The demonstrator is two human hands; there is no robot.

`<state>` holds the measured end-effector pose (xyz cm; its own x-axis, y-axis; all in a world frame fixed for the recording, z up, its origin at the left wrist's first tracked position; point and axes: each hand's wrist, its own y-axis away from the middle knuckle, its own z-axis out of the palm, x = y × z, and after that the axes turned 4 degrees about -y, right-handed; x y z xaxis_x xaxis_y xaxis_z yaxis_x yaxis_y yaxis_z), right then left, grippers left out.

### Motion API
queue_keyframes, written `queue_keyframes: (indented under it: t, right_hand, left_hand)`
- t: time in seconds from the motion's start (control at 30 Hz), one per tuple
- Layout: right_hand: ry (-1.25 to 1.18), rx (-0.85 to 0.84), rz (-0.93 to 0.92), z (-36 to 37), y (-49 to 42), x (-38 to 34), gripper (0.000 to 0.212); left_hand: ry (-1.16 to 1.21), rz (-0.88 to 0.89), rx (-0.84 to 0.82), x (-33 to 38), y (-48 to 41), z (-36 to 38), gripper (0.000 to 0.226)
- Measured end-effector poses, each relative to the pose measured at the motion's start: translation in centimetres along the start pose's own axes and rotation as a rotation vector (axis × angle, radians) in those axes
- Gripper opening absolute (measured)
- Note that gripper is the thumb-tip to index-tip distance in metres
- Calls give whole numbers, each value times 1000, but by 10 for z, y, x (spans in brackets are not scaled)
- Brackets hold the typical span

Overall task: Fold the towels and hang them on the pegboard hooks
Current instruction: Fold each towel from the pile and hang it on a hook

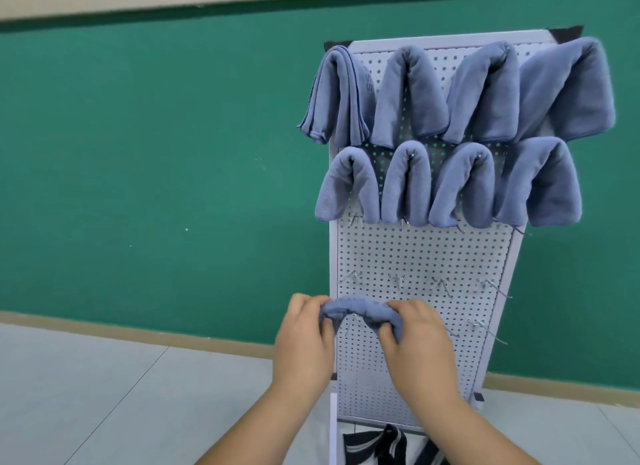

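While the green wall [138,153] fills the background, the white pegboard [422,257] stands upright before it on a pale floor [104,395]. Eight blue hung towels [408,94] sit in two rows of four across the board's upper half, each draped over its own peg. Lower down, the left hand [304,340] and the right hand [419,343] each pinch one end of a folded towel [360,310], with the fingers curled over its top edge. The towel arches between the hands, close in front of the board's lower left part. A row of four bare hooks [396,280] lies just above it. One low hook [349,324] shows directly under the arch.

The step in hand appears to be draping this towel over that low hook. It is likely done best by centring the arch on the prong and lowering both ends evenly. The layers should be kept pinched until the hook takes the weight. Seating the fold back toward the board should help stop it sliding off the tip.
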<state>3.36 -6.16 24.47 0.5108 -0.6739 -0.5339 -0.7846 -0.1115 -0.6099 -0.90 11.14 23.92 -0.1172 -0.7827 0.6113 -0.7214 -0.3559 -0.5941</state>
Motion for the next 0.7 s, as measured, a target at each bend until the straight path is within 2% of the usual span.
queue_keyframes:
  t: [0.1,0.27,0.33,0.5,0.6,0.7]
  right_hand:
    - [-56,23,-42,-11,-27,-19,17]
    - [-126,164,-160,-29,-75,-53,33]
    - [-108,226,-176,-34,-97,-64,28]
    - [38,222,-97,-22,-138,-65,19]
    - [152,173,-59,-6,-136,-54,19]
    - [187,153,-15,5,-132,-45,18]
  left_hand:
    - [27,41,73,13,-27,-17,18]
    - [-13,190,221,34,-77,-46,27]
    - [-31,207,248,42,-99,-51,29]
    - [-114,166,188,48,-135,-35,26]
    - [-164,124,116,36,-135,-18,21]
    - [-151,92,125,26,-136,-8,19]
